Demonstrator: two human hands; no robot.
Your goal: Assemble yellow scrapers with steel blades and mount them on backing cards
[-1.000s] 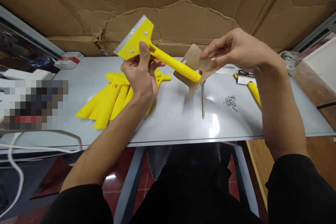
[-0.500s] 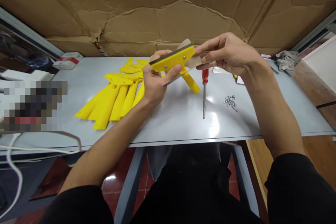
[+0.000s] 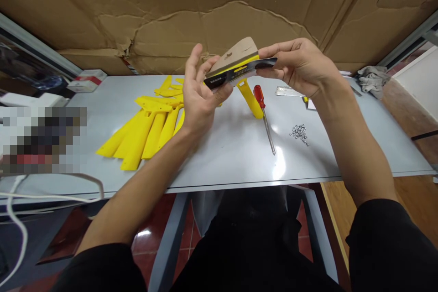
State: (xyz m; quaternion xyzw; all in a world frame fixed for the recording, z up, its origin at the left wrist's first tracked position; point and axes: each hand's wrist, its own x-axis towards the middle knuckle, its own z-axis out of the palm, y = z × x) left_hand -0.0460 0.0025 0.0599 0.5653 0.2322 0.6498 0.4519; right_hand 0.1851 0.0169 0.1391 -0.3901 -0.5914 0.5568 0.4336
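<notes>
Above the table, between my hands, is a yellow scraper (image 3: 251, 100) with its handle pointing down. A folded cardboard sleeve (image 3: 236, 53), brown inside and black with print outside, lies around its head on both sides. My left hand (image 3: 200, 96) grips the head's left end with the thumb against the card, some fingers raised. My right hand (image 3: 297, 64) pinches the sleeve at the right end. A red-handled screwdriver (image 3: 267, 123) lies on the table below, partly behind the scraper handle.
Several yellow scraper parts (image 3: 137, 134) are piled at the left of the grey table (image 3: 219, 169). Small screws and nuts (image 3: 299, 132) lie at the right. Behind them is a silver strip stack (image 3: 285, 91). A grey cloth (image 3: 372, 81) sits at the far right, a cardboard wall (image 3: 219, 27) behind.
The sleeve has been folded around the scraper head, its black printed side now covering the yellow face. My left fingers have lifted. The screwdriver has swung, its handle now further left.
</notes>
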